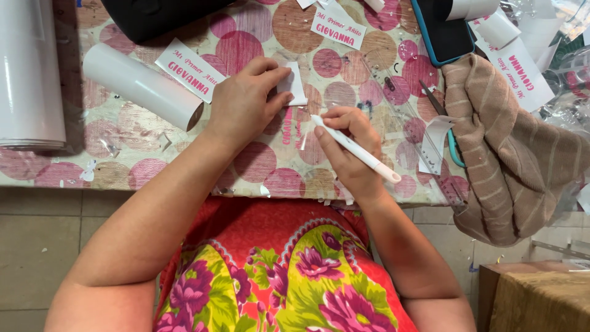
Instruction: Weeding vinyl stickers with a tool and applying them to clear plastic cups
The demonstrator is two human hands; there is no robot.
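My right hand [347, 144] is closed in a writing grip around a white pen-shaped tool [356, 149]. The tool's tip points up and left, and its rounded end sticks out past the wrist on the right. The tip meets a small clear piece with pink lettering [289, 126], which lies on the table between my two hands.

My left hand [246, 101] lies palm down just beside the right one. Its fingers are bent, and thumb and forefinger pinch a small white paper piece [294, 86] at the upper edge of the clear piece, pressing it flat.

The work surface is a tablecloth with pink and brown circles [258, 163]. Left of my left hand lies a white roll [141, 86], with a white label bearing pink script [192, 69] just beside it. A second such label [338, 27] lies above my hands. At the far left edge is a larger white roll [27, 74].

To the right of my right hand are scissors [439, 114], partly under a tan striped cloth [510, 154] that hangs over the table edge. Above the cloth lies a phone in a blue case [439, 37].
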